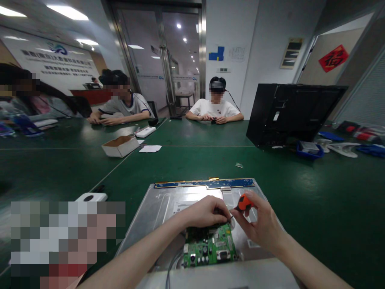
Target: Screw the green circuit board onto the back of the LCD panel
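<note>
A green circuit board [210,245] with chips and connectors lies on the metal back of a display panel [144,208]. My right hand [264,224] is closed round an orange and black screwdriver [244,202], its thin shaft slanting down to the left toward the board's upper right corner. My left hand [207,210] rests over the board's far edge, fingers curled together close to the screwdriver tip. Whatever those fingers may pinch is hidden. A blue circuit strip [204,184] runs along the panel's far edge. Grey cables [172,265] lie at the board's left.
On the green table [192,160] stand an open white box [120,146] at the left and a large black monitor [288,114] at the right. Beside the monitor is a blue tray [309,149]. Several people sit around the table, one person [215,108] straight across.
</note>
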A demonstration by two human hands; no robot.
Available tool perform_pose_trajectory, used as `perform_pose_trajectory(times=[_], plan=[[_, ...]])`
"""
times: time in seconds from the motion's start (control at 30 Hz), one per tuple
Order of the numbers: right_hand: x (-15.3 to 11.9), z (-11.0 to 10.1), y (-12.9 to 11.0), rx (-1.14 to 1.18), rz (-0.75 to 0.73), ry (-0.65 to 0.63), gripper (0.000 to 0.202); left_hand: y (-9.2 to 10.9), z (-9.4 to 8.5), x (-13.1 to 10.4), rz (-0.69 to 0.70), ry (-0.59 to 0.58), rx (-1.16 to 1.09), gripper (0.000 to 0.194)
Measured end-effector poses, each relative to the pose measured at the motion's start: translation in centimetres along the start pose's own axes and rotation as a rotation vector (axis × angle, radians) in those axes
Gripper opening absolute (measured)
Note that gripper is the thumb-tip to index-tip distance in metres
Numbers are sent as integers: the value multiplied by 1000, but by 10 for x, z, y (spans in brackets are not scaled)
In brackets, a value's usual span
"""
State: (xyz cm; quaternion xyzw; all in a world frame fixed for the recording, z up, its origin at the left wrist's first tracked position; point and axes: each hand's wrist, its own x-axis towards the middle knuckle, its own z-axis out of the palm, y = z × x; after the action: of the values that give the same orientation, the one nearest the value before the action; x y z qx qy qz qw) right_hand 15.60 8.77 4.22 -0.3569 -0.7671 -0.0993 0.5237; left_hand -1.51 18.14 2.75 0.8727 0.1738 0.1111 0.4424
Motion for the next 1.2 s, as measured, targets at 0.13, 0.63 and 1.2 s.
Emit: perform_pose_trajectory(times=[0.13,0.63,1.2], plan=[[0,-2,-1,-7,-1,-4,49,0,0,1,-5,-7,11,14],[0,-2,0,3,1,3,53,1,-1,0,6,-12,-19,16],[4,-6,-3,10,1,-12,50,2,-1,0,6,-18,-14,16]])
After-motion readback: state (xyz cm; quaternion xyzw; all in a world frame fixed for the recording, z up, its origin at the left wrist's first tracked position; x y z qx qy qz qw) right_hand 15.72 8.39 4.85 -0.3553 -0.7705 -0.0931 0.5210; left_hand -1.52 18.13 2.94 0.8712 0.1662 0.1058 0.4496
